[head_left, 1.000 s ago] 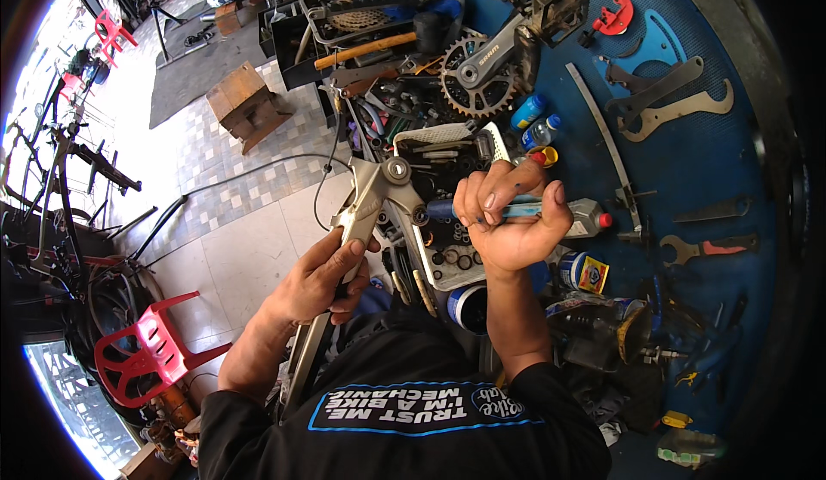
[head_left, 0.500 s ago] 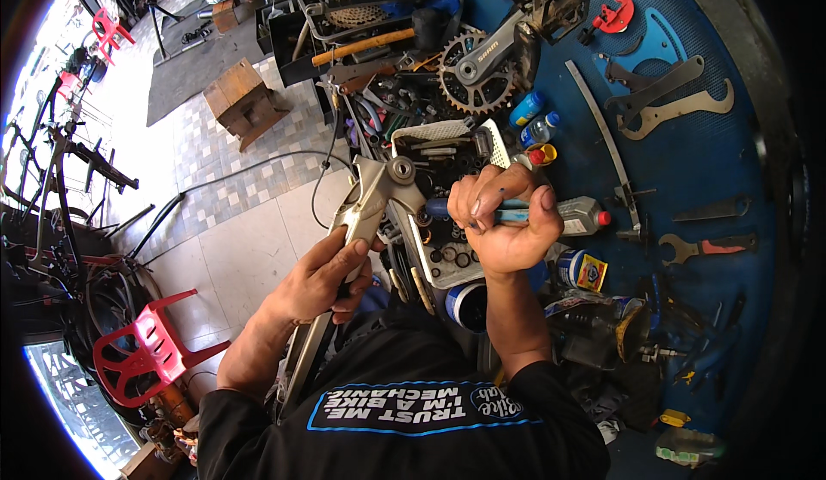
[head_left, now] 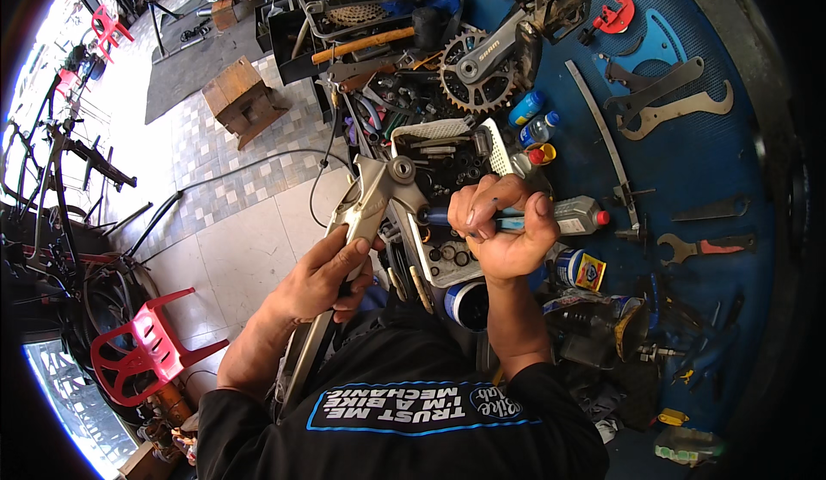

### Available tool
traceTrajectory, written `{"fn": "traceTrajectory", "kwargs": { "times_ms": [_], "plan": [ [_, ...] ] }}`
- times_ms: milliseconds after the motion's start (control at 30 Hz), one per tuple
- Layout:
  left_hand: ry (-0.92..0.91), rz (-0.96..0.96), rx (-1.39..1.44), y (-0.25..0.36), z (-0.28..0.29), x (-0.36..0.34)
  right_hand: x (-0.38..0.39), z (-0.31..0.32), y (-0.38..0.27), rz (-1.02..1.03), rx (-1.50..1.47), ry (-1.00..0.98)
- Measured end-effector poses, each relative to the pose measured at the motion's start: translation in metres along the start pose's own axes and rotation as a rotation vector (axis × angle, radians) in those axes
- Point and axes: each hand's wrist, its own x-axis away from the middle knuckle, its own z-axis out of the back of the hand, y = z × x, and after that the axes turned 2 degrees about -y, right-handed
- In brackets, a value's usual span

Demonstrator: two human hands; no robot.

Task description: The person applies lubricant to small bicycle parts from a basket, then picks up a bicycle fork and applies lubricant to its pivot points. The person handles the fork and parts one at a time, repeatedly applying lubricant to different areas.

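Note:
My left hand (head_left: 320,275) is wrapped around a champagne-grey bicycle frame part (head_left: 370,194), a tube that runs down toward my lap. Its upper end widens into a joint with a round bearing hole. In my right hand (head_left: 503,237) is a blue-handled tool (head_left: 436,216), lying roughly level, fingers curled round it and thumb raised. The tool's left end meets the frame part just below the bearing hole; its tip is hidden there. Beneath both hands sits a white plastic basket (head_left: 497,146) with small metal parts and black rings.
A crankset (head_left: 469,71) and a heap of tools lie beyond the basket. Bottles (head_left: 540,129) stand right of it, with an uncapped blue-and-white tub (head_left: 467,305) nearer me. Flat wrenches (head_left: 680,110) rest on the blue bench mat. A red chair (head_left: 155,338) stands at left.
My right fist has turned slightly around the tool, its thumb and fingers shifting a little. The left hand and frame part stay nearly still.

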Motion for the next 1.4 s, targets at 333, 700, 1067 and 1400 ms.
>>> {"fn": "traceTrajectory", "kwargs": {
  "times_ms": [333, 700, 1067, 1400],
  "plan": [
    [-0.014, 0.009, 0.035, -0.003, -0.001, 0.001, -0.004, 0.005, 0.0, -0.01, 0.09, -0.003],
    [-0.016, 0.019, 0.026, -0.005, 0.0, 0.002, -0.003, 0.001, 0.004, -0.06, 0.193, -0.026],
    [0.005, 0.019, 0.022, -0.004, -0.003, 0.002, 0.004, 0.011, 0.003, -0.057, 0.199, -0.022],
    [0.032, 0.032, 0.068, -0.01, 0.002, -0.005, 0.002, 0.007, 0.01, -0.04, -0.058, 0.038]
  ]
}}
